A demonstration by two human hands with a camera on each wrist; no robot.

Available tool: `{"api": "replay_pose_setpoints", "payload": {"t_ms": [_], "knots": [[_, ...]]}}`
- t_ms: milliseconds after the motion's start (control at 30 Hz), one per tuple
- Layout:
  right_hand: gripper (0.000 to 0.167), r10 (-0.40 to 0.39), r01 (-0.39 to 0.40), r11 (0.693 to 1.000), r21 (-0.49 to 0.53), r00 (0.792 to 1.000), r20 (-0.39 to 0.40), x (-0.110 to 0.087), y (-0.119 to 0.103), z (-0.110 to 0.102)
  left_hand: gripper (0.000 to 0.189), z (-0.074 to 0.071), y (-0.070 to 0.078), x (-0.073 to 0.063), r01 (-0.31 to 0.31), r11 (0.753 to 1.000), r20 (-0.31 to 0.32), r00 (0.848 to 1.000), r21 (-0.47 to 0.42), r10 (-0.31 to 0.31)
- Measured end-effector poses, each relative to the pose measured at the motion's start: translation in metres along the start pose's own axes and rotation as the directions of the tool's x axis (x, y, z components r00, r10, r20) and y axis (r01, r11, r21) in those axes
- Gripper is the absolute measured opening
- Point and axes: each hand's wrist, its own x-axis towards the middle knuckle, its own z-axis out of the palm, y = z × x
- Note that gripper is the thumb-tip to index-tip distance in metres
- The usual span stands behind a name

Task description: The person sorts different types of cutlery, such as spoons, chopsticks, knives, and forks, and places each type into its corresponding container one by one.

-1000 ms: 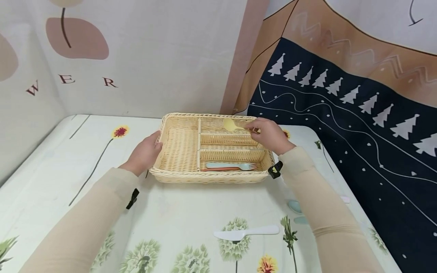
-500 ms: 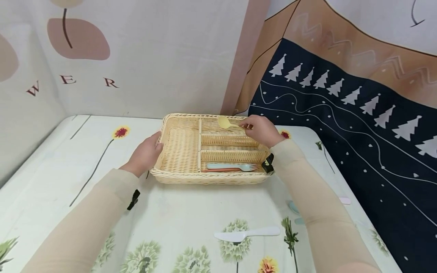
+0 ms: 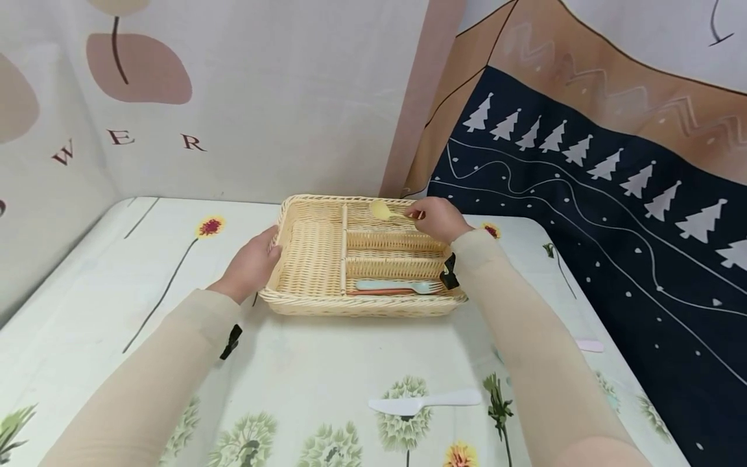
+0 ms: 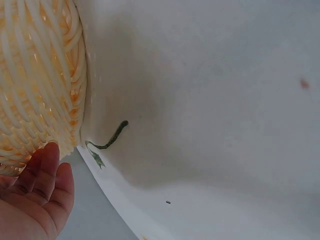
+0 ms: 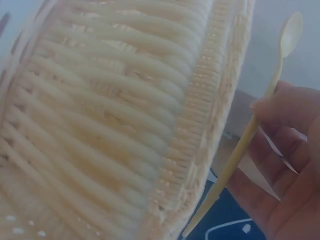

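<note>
A pale wicker basket (image 3: 356, 307) with dividers stands at the back of the table. My left hand (image 3: 248, 263) grips its left side, thumb at the rim; in the left wrist view the fingers (image 4: 45, 175) lie against the woven outer wall. Over the back right compartment, my right hand (image 3: 440, 219) pinches a yellow spoon (image 3: 382, 210) by its handle, bowl pointing left. The right wrist view shows the spoon (image 5: 235, 160) between thumb and fingers, alongside the basket's rim. A light blue fork (image 3: 391, 285) lies in the front right compartment beside an orange-brown utensil (image 3: 379, 292).
A white knife (image 3: 423, 402) lies on the flowered tablecloth (image 3: 327, 363) nearer to me. To the right is a pink utensil end (image 3: 591, 346), and pale teal pieces are mostly hidden by my right forearm. A printed curtain (image 3: 280, 97) hangs right behind the basket.
My right hand has moved left with the yellow spoon, further over the back compartment. The right forearm now covers more of the teal pieces. My left hand stays on the basket's side.
</note>
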Motion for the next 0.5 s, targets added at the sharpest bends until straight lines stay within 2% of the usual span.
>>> {"api": "replay_pose_setpoints", "payload": {"t_ms": [267,500], "knots": [[0.034,0.014,-0.012,0.999,-0.038,0.999,0.052,0.013,-0.003,0.012,0.055,0.000,0.000,0.000,0.013,1.000,0.000,1.000,0.005,-0.013],[0.036,0.015,-0.009,0.997,-0.074,0.997,0.078,0.016,-0.004,0.016,0.055,0.001,0.000,0.000,0.009,1.000,0.003,1.000,-0.002,-0.009]]}}
